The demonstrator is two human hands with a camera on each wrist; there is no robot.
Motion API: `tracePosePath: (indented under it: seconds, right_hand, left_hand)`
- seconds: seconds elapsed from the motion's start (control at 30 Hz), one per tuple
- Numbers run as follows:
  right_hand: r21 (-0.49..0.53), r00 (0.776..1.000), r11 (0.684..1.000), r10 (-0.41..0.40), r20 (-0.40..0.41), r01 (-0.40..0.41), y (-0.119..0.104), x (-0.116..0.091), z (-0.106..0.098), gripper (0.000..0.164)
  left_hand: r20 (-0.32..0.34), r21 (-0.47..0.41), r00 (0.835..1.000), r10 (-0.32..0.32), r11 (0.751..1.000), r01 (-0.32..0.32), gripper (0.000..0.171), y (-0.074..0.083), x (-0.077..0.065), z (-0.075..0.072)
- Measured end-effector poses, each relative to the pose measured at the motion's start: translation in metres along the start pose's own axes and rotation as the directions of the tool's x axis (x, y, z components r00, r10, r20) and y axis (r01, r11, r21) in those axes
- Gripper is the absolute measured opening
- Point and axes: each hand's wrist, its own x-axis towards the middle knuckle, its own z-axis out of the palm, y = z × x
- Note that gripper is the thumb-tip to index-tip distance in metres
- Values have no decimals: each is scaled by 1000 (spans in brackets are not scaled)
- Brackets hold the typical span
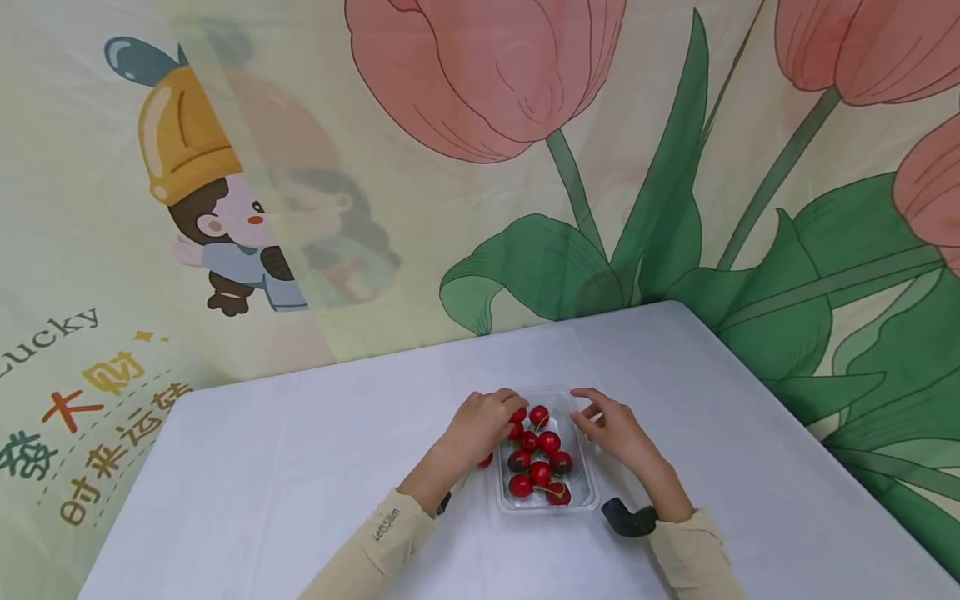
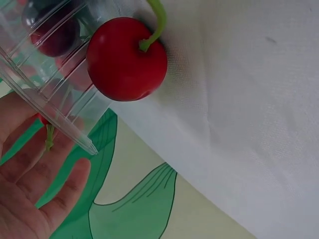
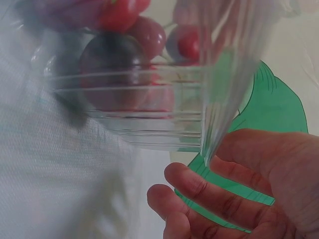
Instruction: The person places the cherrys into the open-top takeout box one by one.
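Observation:
A clear plastic container [image 1: 588, 492] holding several red and dark cherries [image 1: 540, 473] stands on the white table. My left hand [image 1: 486, 423] reaches over its left rim, with bent fingers around a red cherry. In the left wrist view, that cherry's green stem [image 2: 49, 138] shows by the fingers, partly behind the clear wall. Another red cherry [image 2: 127, 59] lies outside, against the container's left side. On the right, my right hand [image 1: 617, 429] has loosely bent fingers at the rim and holds nothing. Its fingertips [image 3: 182, 177] show near the container's corner [image 3: 205, 157].
A white cloth covers the table [image 1: 300, 467], whose far edge meets a printed curtain [image 1: 405, 250] with tulips and a cartoon figure. Dark wrist devices [image 1: 628, 518] sit below the hands.

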Motion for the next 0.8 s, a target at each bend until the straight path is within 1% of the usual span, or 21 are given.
tracePosePath:
  seconds: [0.13, 0.27, 0.37, 0.57, 0.63, 0.67, 0.8]
  right_hand:
    - [4, 1000, 1000, 5, -1, -5, 0, 0, 1, 43]
    - [8, 1000, 1000, 17, 3, -17, 1, 0, 3, 43]
    - [12, 1000, 1000, 27, 5, -27, 1, 0, 4, 44]
    - [11, 999, 999, 33, 0, -33, 0, 0, 3, 44]
    - [7, 1000, 1000, 27, 0, -27, 1, 0, 3, 44]
    - [4, 1000, 1000, 22, 1, -22, 1, 0, 3, 43]
    - [1, 1000, 1000, 16, 4, -16, 0, 0, 1, 44]
  left_hand:
    - [9, -11, 1000, -3, 1000, 3, 34, 1, 0, 0]
    - [53, -20, 998, -32, 999, 33, 42, 2, 0, 1]
    - [67, -28, 997, -48, 998, 50, 48, 3, -1, 1]
    - [25, -33, 999, -29, 999, 30, 47, 2, -3, -1]
    - [13, -22, 1000, -27, 999, 27, 46, 1, -4, -3]
    - [6, -12, 1000, -28, 1000, 28, 45, 1, -5, -4]
    - [-39, -24, 998, -47, 999, 46, 45, -5, -12, -10]
